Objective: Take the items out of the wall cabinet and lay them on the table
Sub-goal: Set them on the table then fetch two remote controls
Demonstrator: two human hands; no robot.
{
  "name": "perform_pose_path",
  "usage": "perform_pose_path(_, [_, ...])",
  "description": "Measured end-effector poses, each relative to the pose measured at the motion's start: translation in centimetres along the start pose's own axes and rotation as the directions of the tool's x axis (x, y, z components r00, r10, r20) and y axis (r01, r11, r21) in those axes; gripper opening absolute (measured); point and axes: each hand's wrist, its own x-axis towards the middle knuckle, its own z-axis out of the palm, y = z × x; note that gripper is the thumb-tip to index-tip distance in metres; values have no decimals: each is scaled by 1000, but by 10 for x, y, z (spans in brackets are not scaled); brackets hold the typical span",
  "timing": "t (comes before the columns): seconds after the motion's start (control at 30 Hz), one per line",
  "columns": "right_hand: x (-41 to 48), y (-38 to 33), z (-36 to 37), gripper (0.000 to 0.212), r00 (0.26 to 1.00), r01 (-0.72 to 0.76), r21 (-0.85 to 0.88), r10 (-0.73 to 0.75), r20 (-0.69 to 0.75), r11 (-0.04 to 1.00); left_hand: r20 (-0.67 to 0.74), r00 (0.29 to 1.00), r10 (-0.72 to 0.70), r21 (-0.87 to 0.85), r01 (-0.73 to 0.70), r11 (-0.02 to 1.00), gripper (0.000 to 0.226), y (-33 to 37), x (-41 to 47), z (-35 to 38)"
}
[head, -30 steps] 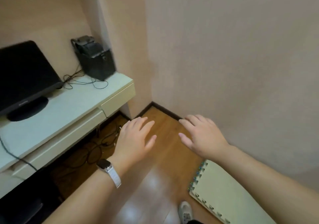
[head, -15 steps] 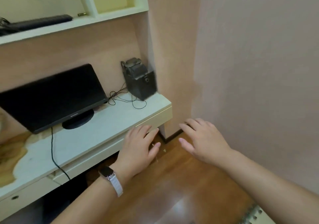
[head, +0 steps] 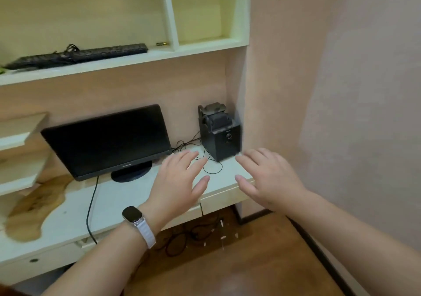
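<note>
A pale wall cabinet (head: 211, 45) with open compartments hangs above a white table (head: 127, 204). On its lower shelf lies a black keyboard (head: 77, 55) with a coiled cable, and a small brass-coloured piece (head: 161, 43) sits to its right. The right compartment looks bare. My left hand (head: 180, 181), with a watch on the wrist, hovers palm down over the table's right part, fingers spread and holding nothing. My right hand (head: 268, 179) hovers beside it over the table's right end, also spread and holding nothing.
A black monitor (head: 107, 140) stands on the table, with a black speaker box (head: 219, 131) in the right corner and thin cables (head: 205, 159) between them. A pink wall (head: 330, 90) closes the right side. Cables and small white bits lie on the wooden floor (head: 227, 261).
The view has swung up and left from the floor to the table and cabinet. Both hands have stayed spread and now hover over the table's right end instead of the floor.
</note>
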Motion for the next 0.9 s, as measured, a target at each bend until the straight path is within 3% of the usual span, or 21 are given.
perform_pose_path(0.27, [107, 8, 16, 51, 991, -11, -61, 3, -131, 998, -143, 988, 62, -30, -67, 997, 47, -80, 90, 14])
perform_pose_path(0.53, [223, 5, 13, 50, 973, -71, -129, 40, -226, 989, -316, 932, 175, -20, -191, 981, 46, -163, 189, 3])
perform_pose_path(0.9, [319, 27, -41, 50, 905, -180, -169, 96, -414, 969, -479, 831, 282, 8, -317, 948, 48, -195, 305, -41])
